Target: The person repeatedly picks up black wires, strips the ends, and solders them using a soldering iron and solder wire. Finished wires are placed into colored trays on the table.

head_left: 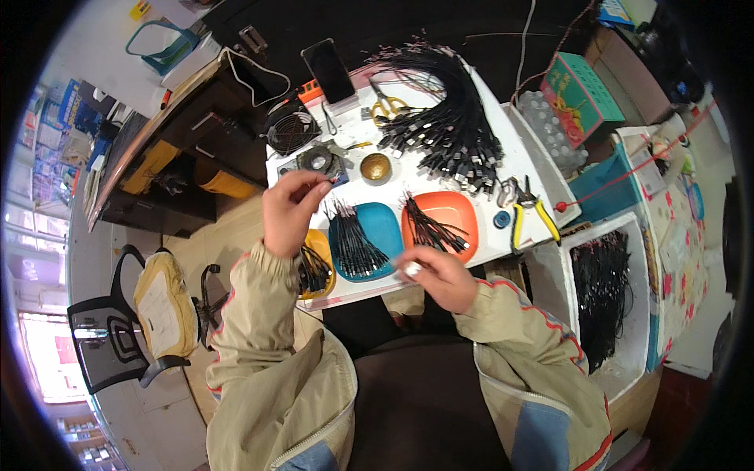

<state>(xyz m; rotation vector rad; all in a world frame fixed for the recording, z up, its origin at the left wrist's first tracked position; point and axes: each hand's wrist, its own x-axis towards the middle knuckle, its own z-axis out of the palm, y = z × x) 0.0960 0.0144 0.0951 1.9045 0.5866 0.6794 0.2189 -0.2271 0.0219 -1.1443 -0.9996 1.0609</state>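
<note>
My left hand is raised over the table's left side, thumb and forefinger pinched together. Whatever is in that pinch is too small to make out. Just beyond it sits a small metal device with a round top. My right hand is closed in front of the trays, with a small whitish spot at its fingertips that I cannot identify. Short black cables lie in a blue tray, in an orange tray and in a yellow tray partly covered by my left sleeve.
Behind the trays stand a gold bowl, a black fan, yellow-handled scissors and a phone. A large cable bundle fills the far right. Yellow-handled pliers lie near a white foam box of cables.
</note>
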